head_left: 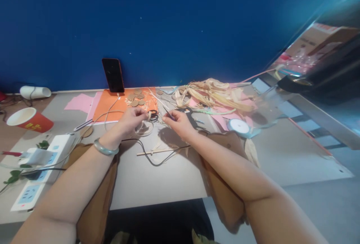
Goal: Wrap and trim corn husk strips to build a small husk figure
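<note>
My left hand, with a pale green bangle at its wrist, is closed in a pinch. A small pale bit shows at its fingertips, too small to name. Across a short gap, my right hand pinches a thin dark stick-like tool. Black scissor handles lie just beyond the fingers. Below them a thin pale stick rests on the table beside a black cord. Dry husk-like strips are heaped behind my right hand.
A phone leans on the blue wall behind an orange sheet with several round discs. To the left are a power strip, a red cup and a white cup. A ribbon roll lies right.
</note>
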`<state>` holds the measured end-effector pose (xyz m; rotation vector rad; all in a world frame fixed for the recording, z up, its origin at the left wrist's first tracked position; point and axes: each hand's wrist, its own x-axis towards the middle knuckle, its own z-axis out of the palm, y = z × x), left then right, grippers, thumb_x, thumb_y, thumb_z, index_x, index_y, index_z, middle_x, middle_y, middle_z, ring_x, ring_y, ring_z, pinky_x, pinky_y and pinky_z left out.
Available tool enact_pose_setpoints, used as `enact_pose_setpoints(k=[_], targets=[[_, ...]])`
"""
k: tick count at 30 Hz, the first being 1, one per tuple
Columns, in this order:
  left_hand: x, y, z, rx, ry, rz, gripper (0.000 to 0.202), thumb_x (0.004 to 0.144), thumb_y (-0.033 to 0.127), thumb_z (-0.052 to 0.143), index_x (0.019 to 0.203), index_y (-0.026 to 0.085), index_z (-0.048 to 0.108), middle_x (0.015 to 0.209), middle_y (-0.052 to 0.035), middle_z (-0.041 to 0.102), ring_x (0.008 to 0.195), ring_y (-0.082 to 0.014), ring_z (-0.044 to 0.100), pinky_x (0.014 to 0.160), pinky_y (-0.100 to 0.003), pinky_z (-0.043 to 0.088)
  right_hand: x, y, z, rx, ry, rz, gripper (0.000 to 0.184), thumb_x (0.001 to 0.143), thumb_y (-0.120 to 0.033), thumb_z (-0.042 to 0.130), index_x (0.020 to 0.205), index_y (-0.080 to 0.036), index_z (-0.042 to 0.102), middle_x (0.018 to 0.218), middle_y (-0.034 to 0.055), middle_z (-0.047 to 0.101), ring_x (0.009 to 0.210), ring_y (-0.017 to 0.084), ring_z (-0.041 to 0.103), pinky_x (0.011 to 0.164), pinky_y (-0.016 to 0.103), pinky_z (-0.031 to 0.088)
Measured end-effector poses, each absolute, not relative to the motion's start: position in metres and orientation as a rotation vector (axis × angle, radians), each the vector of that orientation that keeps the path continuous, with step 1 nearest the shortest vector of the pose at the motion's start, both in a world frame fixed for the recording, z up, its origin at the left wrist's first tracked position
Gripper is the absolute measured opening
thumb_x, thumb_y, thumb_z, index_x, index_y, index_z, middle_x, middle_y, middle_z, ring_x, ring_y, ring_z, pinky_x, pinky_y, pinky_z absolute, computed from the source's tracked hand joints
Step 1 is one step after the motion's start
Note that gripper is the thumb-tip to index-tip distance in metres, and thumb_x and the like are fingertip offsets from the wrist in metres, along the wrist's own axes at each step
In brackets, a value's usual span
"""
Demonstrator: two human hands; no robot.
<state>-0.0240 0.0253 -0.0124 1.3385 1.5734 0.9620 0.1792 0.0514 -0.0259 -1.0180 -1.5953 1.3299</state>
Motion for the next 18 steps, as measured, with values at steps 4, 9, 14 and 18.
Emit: enact_pose_setpoints(k=[4,9,14,18], targets=[[-0.010,0.018,-0.003,1.279,1.310,0.935,0.027,0.064,0.038,0.071,0.071,0.013,0.061,0.053,0.0047,0.048,0.047,-0.0060,0.038,0.046,-0.020,0.027,0.178,0.048,-0.024,-0.949,-1.615,1.429,0.033,0.068,-0.043,0.073,0.081,-0.014,0.064,0.071,-0.0004,0.060,0.064,0.011,0.047,0.064,0.024,0.039],[0.001,0.011,-0.004,1.171,1.171,0.845,0.033,0.066,0.043,0.074,0.072,0.014,0.059,0.046,0.0080,0.038,0.040,-0.0034,0.027,0.042,-0.020,0.018,0.179,0.046,-0.022,-0.925,-1.632,1.446,0.033,0.069,-0.045,0.073,0.078,-0.015,0.062,0.070,-0.0012,0.057,0.064,0.010,0.045,0.063,0.024,0.038],[0.003,0.009,-0.005,1.148,1.139,0.840,0.034,0.066,0.043,0.074,0.072,0.013,0.060,0.047,0.0063,0.043,0.040,-0.0029,0.028,0.042,-0.020,0.018,0.179,0.046,-0.021,-0.907,-1.671,1.467,0.031,0.073,-0.045,0.069,0.072,-0.016,0.059,0.060,-0.0040,0.047,0.056,0.008,0.037,0.054,0.023,0.032],[0.005,0.009,-0.003,1.180,1.206,0.818,0.030,0.064,0.036,0.076,0.075,0.013,0.061,0.056,0.0015,0.057,0.045,-0.0049,0.042,0.045,-0.019,0.029,0.179,0.045,-0.021,-0.883,-1.638,1.471,0.028,0.074,-0.043,0.067,0.072,-0.016,0.057,0.062,-0.0037,0.049,0.057,0.008,0.038,0.054,0.023,0.031]])
